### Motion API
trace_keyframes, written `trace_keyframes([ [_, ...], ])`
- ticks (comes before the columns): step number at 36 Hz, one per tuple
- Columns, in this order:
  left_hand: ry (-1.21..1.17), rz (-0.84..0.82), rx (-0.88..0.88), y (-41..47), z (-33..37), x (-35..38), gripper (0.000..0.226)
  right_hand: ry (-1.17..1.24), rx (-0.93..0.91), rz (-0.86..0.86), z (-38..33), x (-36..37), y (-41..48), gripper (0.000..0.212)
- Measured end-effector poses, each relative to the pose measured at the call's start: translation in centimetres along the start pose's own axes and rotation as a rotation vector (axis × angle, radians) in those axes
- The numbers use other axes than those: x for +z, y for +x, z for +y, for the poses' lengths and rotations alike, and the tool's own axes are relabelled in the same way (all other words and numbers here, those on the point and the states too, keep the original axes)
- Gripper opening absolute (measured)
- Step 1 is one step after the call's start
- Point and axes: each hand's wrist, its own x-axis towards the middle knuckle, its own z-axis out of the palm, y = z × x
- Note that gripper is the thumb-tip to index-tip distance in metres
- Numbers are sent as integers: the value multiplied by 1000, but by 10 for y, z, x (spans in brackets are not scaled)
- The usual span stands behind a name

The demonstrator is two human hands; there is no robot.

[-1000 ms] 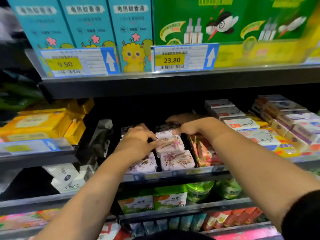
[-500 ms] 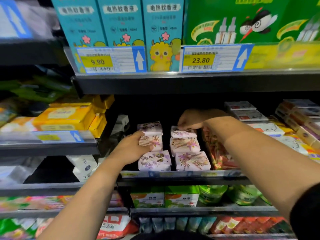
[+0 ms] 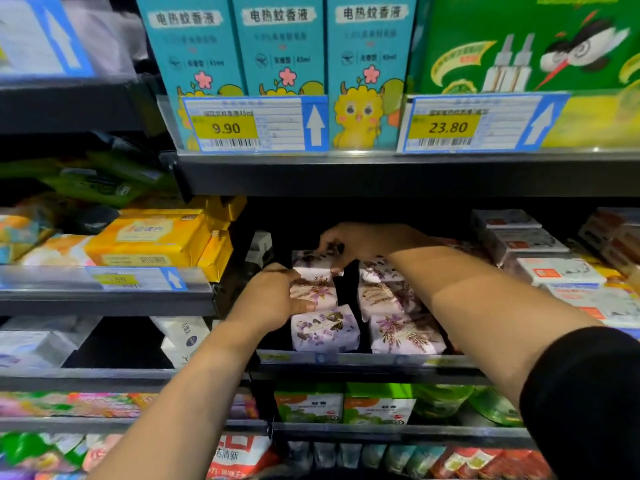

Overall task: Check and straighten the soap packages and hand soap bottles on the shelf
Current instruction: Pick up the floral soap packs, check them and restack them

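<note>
Shelf (image 3: 363, 362): floral soap packages (image 3: 405, 336) are stocked in two columns at its front edge; the left column is judged unfinished. Its middle package (image 3: 317, 293) is gripped by the left hand (image 3: 268, 301), its rear package (image 3: 310, 262) pinched by the right hand (image 3: 358, 241).

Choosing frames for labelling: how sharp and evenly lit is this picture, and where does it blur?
Head view: the 9.90 price tag reads sharply; the top-left tag and the bottom packets are smeared; the recess behind the soap packs is dark.
</note>
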Motion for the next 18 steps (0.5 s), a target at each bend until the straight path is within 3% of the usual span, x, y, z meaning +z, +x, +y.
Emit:
trace_keyframes([
  [5,87,-49,60,0,7,-8,61,56,4,31,1,6,7,45],
  [11,-18,-99,77,6,3,-6,73,65,41,101,12,4,-1,52],
  [18,17,59,66,8,8,4,68,145,156,292,37,-25,-32,51],
])
